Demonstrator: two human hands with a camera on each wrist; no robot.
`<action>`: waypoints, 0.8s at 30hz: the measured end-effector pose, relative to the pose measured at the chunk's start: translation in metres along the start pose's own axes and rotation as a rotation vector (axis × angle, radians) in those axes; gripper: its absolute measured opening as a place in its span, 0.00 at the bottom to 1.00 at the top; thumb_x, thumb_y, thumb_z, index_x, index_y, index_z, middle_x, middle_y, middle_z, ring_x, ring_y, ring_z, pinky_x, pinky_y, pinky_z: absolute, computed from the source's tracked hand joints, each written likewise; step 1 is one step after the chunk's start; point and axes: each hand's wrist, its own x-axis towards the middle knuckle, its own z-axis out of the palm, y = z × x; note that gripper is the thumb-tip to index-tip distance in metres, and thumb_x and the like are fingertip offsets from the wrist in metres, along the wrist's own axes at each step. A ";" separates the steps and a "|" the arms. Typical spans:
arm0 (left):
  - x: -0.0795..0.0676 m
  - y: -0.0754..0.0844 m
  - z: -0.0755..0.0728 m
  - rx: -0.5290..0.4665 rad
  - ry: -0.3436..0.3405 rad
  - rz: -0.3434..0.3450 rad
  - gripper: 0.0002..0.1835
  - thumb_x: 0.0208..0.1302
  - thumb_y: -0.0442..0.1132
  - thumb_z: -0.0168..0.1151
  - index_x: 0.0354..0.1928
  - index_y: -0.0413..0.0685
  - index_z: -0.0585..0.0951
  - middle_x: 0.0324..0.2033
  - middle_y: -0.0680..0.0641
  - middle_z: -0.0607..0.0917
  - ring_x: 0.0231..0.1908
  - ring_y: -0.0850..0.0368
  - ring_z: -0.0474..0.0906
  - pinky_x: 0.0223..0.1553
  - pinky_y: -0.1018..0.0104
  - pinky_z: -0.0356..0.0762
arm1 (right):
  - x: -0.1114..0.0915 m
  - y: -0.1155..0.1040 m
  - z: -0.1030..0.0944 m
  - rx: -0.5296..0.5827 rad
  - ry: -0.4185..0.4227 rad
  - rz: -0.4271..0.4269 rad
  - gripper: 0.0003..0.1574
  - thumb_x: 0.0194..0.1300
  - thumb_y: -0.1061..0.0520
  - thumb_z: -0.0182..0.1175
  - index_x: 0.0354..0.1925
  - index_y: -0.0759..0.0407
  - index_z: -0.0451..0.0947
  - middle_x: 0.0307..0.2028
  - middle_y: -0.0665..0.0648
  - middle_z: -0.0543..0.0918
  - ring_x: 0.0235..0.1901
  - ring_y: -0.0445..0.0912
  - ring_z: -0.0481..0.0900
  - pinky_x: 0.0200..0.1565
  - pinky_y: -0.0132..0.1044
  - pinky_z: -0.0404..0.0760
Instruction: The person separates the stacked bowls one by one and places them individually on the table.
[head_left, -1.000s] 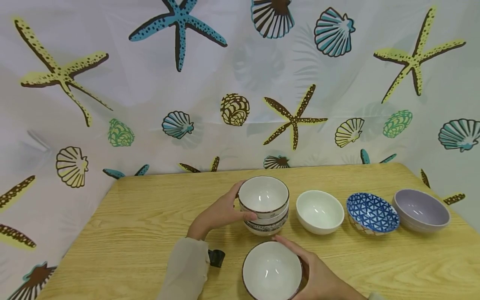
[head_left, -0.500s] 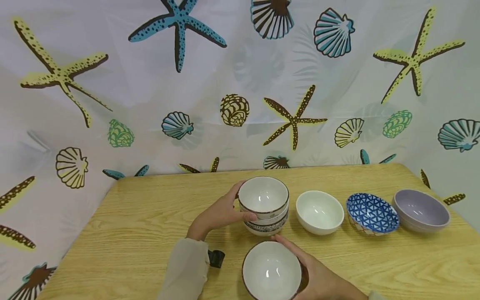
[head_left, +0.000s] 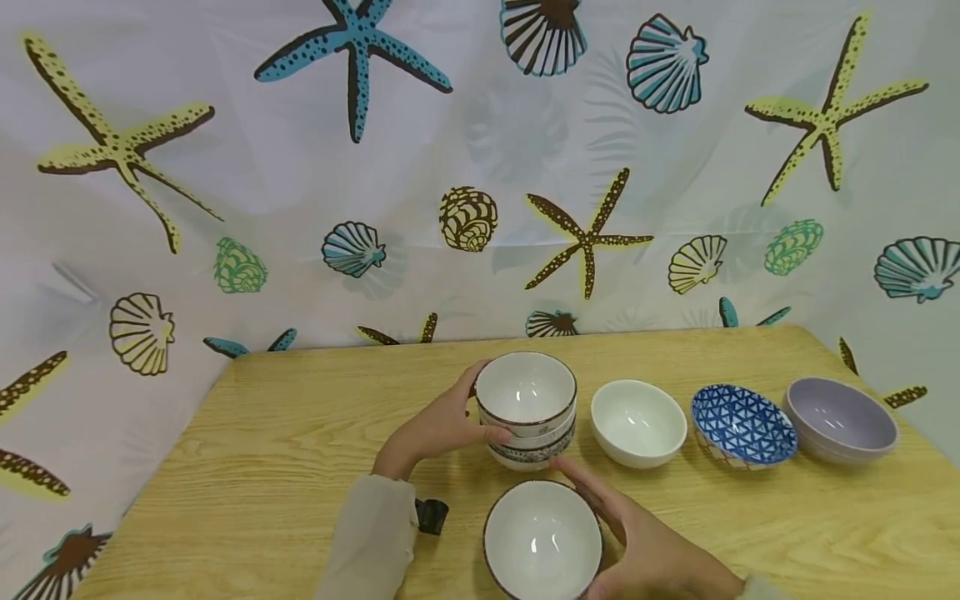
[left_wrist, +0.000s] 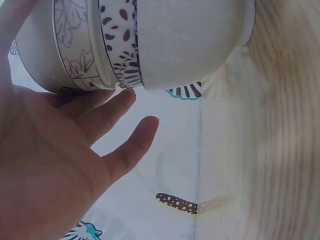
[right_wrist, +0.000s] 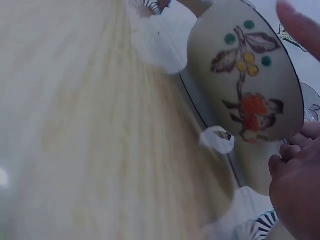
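Note:
A stack of white bowls with dark rims (head_left: 528,427) stands near the middle of the table. My left hand (head_left: 438,425) grips its left side, thumb on the front and fingers reaching behind. The left wrist view shows leaf and petal bands on the stacked bowls (left_wrist: 120,45). In front of the stack is a single dark-rimmed white bowl (head_left: 543,540). My right hand (head_left: 652,542) is spread along its right side, with a gap between palm and bowl. Fruit and leaves decorate that bowl's outside (right_wrist: 250,75) in the right wrist view; one finger there stands clear of the rim.
Right of the stack, a plain white bowl (head_left: 639,425), a blue-and-white patterned bowl (head_left: 742,425) and a lilac bowl (head_left: 840,421) stand in a row on the wooden table (head_left: 285,467). A cloth with starfish and shells (head_left: 420,275) hangs behind.
My right hand has loosened from the single bowl, its fingers moving off the rim to the right and up. The left hand and the stack stay put.

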 end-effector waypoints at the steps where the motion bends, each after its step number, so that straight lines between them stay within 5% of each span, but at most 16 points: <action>1: 0.000 0.000 0.000 -0.003 0.000 -0.009 0.59 0.47 0.59 0.73 0.74 0.49 0.49 0.70 0.42 0.59 0.71 0.41 0.52 0.64 0.36 0.59 | 0.001 -0.001 -0.002 -0.013 0.004 -0.029 0.67 0.52 0.42 0.72 0.76 0.52 0.40 0.75 0.59 0.47 0.72 0.36 0.49 0.67 0.26 0.53; 7: 0.003 -0.007 0.002 -0.011 -0.009 -0.067 0.62 0.45 0.54 0.77 0.75 0.48 0.45 0.72 0.42 0.58 0.72 0.42 0.49 0.67 0.37 0.53 | 0.004 -0.003 -0.011 -0.051 -0.009 -0.181 0.69 0.52 0.47 0.72 0.74 0.65 0.39 0.74 0.67 0.45 0.73 0.35 0.44 0.69 0.23 0.47; 16: 0.004 -0.015 0.002 -0.019 -0.036 -0.003 0.63 0.45 0.59 0.75 0.75 0.47 0.45 0.71 0.41 0.58 0.72 0.39 0.50 0.65 0.34 0.54 | 0.007 -0.012 -0.025 -0.098 0.048 -0.218 0.66 0.54 0.51 0.72 0.73 0.69 0.39 0.73 0.70 0.45 0.74 0.37 0.46 0.70 0.26 0.49; 24: 0.004 -0.015 0.004 -0.014 -0.035 -0.030 0.63 0.45 0.57 0.75 0.75 0.46 0.45 0.71 0.40 0.59 0.71 0.40 0.52 0.65 0.36 0.56 | 0.013 -0.023 -0.033 -0.141 0.128 -0.222 0.64 0.52 0.61 0.72 0.74 0.64 0.42 0.73 0.70 0.47 0.73 0.34 0.48 0.68 0.24 0.52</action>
